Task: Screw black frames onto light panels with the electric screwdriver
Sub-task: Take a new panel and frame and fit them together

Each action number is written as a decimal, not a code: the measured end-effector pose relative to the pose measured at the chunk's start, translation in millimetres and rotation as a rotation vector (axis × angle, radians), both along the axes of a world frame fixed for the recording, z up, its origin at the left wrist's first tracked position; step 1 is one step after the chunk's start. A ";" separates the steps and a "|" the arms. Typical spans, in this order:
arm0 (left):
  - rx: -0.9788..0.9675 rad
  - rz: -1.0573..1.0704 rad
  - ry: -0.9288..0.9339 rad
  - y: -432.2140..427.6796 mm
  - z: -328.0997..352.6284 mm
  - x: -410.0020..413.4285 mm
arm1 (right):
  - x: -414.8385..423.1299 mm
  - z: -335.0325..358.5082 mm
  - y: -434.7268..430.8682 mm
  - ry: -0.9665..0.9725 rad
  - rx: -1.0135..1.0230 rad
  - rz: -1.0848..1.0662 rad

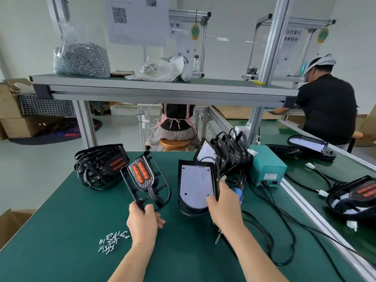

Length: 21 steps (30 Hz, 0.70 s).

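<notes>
A worker in black (pixel 325 106) is standing at the right. Another worker (pixel 176 121) is sitting on a stool (pixel 173 143), back turned

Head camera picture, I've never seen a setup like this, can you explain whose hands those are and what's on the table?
There is no machine here: a person wears a camera on the head, so you look down at their own two hands over a green table. The left hand holds a black frame with orange inserts. The right hand holds a light panel by its edge; a blue screwdriver seems tucked in the same grip. On the table lie loose screws, a pile of more frames and a teal box. A person in a black shirt works at the next table.
</notes>
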<state>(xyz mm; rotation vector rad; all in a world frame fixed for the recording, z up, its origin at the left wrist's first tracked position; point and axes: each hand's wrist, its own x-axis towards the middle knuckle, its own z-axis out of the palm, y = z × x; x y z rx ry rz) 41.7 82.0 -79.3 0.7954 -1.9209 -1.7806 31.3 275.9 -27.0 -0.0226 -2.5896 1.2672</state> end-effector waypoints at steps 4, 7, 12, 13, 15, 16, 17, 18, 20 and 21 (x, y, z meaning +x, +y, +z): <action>-0.003 -0.026 -0.048 0.9 6.9 6.3 | 33.4 -32.3 -4.8 -0.115 0.012 0.012; -0.022 -0.035 -0.069 -1.4 13.5 11.7 | 56.0 -41.9 -11.1 -0.156 -0.030 0.025; -0.117 -0.042 -0.066 -5.9 28.1 22.9 | 69.2 -39.4 -20.6 -0.229 -0.114 0.064; -0.167 -0.041 -0.062 -5.8 31.6 26.0 | 71.6 -38.5 -24.6 -0.241 -0.128 0.087; -0.281 -0.048 -0.067 -5.5 39.1 33.5 | 77.1 -38.7 -31.7 -0.250 -0.160 0.122; -0.331 -0.061 -0.077 -5.5 42.2 37.2 | 78.3 -39.4 -33.9 -0.248 -0.168 0.121; -0.372 -0.082 -0.091 -5.3 44.6 41.0 | 78.4 -40.6 -35.1 -0.246 -0.170 0.113; -0.410 -0.102 -0.118 -5.1 45.9 44.0 | 77.3 -42.7 -36.2 -0.244 -0.166 0.105; -0.483 -0.118 -0.184 -4.5 46.3 47.9 | 76.3 -45.8 -38.9 -0.249 -0.144 0.089; -0.515 -0.125 -0.201 -3.2 46.8 50.6 | 76.5 -47.2 -40.8 -0.249 -0.139 0.079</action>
